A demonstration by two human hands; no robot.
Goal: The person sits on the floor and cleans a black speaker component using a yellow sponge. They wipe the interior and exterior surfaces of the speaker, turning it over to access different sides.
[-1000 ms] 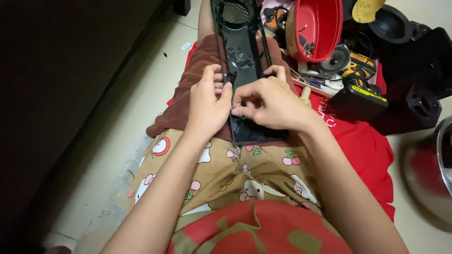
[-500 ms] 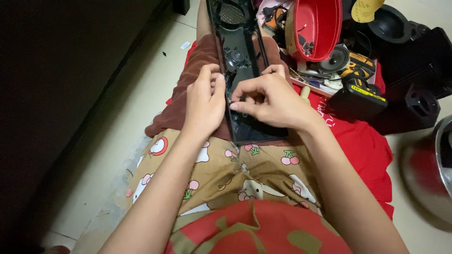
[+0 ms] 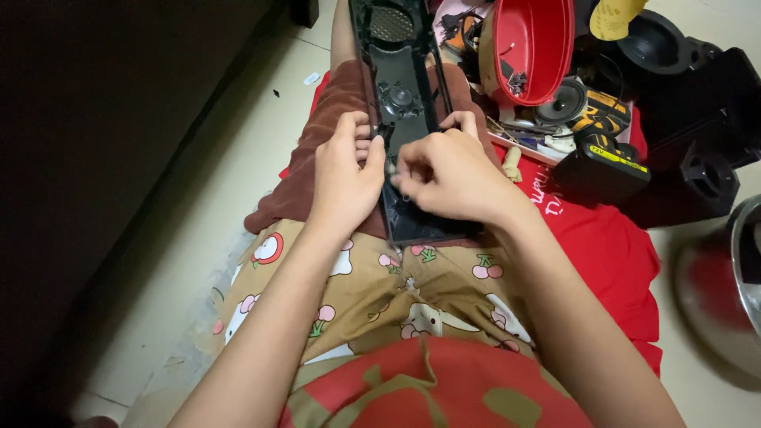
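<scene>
Black plastic panel (image 3: 400,103) lies lengthwise away along the lap, left hand (image 3: 345,170) and right hand (image 3: 448,174) clamped on its near end.

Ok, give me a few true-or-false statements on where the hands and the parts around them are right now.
1. Both hands, left hand and right hand, rest on the long black plastic panel lying across the lap. True.
2. The red plastic bowl sits to the left of the panel. False: it stands to the right of it, tilted among the parts.
3. A yellow and black cordless drill lies on the red cloth to the right. True.
4. The panel lies on bare floor tiles. False: it rests on a brown towel over the legs.
5. The right hand holds the drill. False: its fingers are pinched together over the panel, well clear of the drill.
</scene>
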